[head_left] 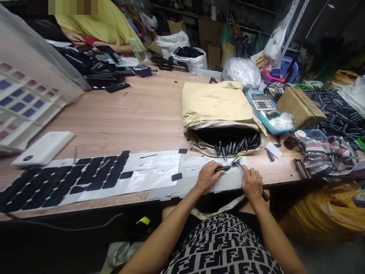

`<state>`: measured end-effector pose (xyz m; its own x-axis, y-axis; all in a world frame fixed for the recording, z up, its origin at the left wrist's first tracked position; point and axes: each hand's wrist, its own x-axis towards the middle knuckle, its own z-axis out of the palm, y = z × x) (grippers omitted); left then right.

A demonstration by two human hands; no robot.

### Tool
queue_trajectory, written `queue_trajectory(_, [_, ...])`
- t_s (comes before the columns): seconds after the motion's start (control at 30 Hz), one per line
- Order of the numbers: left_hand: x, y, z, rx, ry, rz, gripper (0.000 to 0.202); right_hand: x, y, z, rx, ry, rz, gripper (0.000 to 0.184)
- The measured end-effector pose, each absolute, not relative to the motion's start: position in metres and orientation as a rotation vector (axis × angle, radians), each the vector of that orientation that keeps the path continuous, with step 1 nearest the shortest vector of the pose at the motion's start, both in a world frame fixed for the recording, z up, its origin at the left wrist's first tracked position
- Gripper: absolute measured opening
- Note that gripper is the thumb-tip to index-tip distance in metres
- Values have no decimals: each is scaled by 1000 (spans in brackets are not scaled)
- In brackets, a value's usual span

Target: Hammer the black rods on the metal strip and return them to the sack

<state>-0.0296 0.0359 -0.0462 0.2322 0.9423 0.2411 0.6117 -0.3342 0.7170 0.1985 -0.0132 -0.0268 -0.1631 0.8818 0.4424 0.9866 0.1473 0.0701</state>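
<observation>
My left hand (210, 176) is closed round a slim black pointed piece (224, 168), held low over the pale board (199, 173) at the table's front edge. In my right hand (252, 182) is a small hammer (236, 161), its metal head just beyond the black piece and its dark handle end showing below my wrist. Whether the head touches the piece I cannot tell. Directly behind my hands lies a yellowish sack (216, 102), its mouth toward me, with several similar black pointed pieces (232, 146) inside.
On the left, a white sheet (159, 163) carries rows of black rounded pads (68, 179) beside a white box (45, 148). A calculator (262, 102), cardboard box (300, 106) and striped cloth (327, 156) stand right. Across the table sits a person in a yellow top (99, 23).
</observation>
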Motion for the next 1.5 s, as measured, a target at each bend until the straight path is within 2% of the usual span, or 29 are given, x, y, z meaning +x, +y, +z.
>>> queue_trajectory(0.23, [-28,36,-46,2006,1430,904,15,202,-12,-24,-1794,-2138,-379,40])
queue_trajectory(0.5, [-28,38,-46,1983,1410,893,15,216,-19,-20,-1609,-1707,267,40])
queue_trajectory(0.67, [-29,38,-45,1987,1420,888,15,198,-39,-12,-1587,-1699,551,39])
queue_trajectory(1.0, [-28,39,-45,1981,1433,881,15,171,-43,-11,-1481,-1856,413,39])
queue_trajectory(1.5, [-26,40,-43,1971,1428,893,13,156,-39,-10,-1470,-1914,432,39])
